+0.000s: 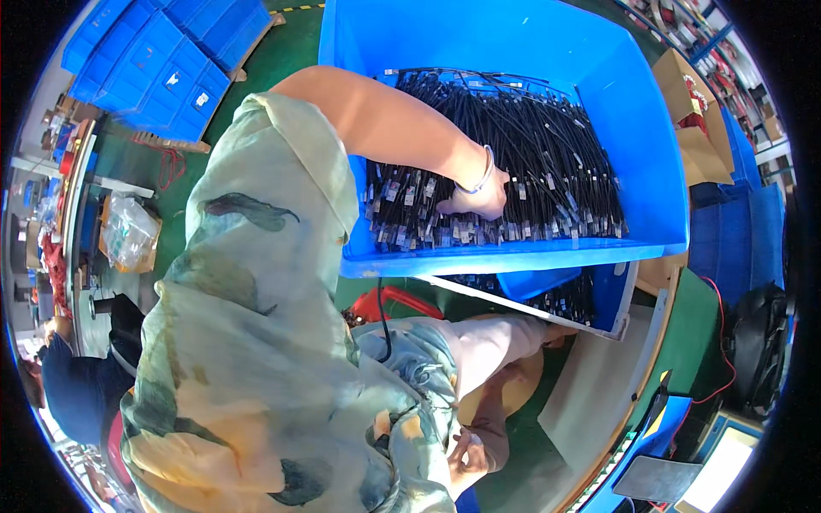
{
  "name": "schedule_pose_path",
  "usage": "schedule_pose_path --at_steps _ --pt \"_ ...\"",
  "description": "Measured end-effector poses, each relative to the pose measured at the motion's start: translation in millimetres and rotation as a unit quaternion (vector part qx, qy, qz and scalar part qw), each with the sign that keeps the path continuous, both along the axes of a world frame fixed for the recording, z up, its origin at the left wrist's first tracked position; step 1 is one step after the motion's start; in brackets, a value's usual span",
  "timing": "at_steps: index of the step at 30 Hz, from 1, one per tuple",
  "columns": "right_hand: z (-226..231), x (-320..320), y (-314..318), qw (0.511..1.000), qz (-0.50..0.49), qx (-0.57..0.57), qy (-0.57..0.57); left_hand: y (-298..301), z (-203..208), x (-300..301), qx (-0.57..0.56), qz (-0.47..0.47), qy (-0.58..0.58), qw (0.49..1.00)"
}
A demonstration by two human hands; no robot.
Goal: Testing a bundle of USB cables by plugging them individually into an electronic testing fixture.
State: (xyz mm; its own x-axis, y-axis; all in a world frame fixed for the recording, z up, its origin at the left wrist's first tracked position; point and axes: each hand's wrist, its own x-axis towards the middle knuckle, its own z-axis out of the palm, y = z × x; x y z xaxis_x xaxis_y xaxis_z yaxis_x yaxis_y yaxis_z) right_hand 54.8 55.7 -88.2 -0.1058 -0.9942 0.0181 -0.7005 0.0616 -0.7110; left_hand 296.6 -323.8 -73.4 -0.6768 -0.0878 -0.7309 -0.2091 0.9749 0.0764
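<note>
My left arm, in a pale patterned sleeve, reaches across into a large blue bin [513, 252]. A heap of thin black cables [556, 145] with small clear and white tags or ends lies in it. My left hand [481, 201], a bracelet at its wrist, is closed on the cables near the bin's front wall; its fingertips are hidden among them. Low in the picture, beside my clothing, my right hand [467, 453] is held with curled fingers. Whatever it may hold is too small to make out.
Under the bin, a blue tray with a white rim [530, 309] holds more black cables. A red object [393, 303] lies on the green floor. Blue crates [154, 81] stand at far left, a cardboard box [697, 120] at right. A person in a dark cap [77, 389] is at left.
</note>
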Motion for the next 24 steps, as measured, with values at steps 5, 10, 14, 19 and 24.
schedule_pose_path --at_steps 5,10,14,19,24 --pt "-7 2 3 1.0 0.001 -0.02 -0.001 -9 -2 12 0.047 0.054 0.059 0.996" --pt "-13 4 3 0.999 0.006 -0.039 -0.007 -13 16 22 0.119 0.183 0.148 0.965" --pt "-7 6 2 0.998 -0.006 -0.054 0.006 -17 17 25 0.088 0.212 0.226 0.947" --pt "-7 12 7 0.999 -0.035 -0.037 0.0 -22 17 23 0.144 0.236 0.26 0.925" --pt "-19 10 15 0.998 -0.026 -0.055 -0.008 -39 35 31 0.108 0.243 0.343 0.901"
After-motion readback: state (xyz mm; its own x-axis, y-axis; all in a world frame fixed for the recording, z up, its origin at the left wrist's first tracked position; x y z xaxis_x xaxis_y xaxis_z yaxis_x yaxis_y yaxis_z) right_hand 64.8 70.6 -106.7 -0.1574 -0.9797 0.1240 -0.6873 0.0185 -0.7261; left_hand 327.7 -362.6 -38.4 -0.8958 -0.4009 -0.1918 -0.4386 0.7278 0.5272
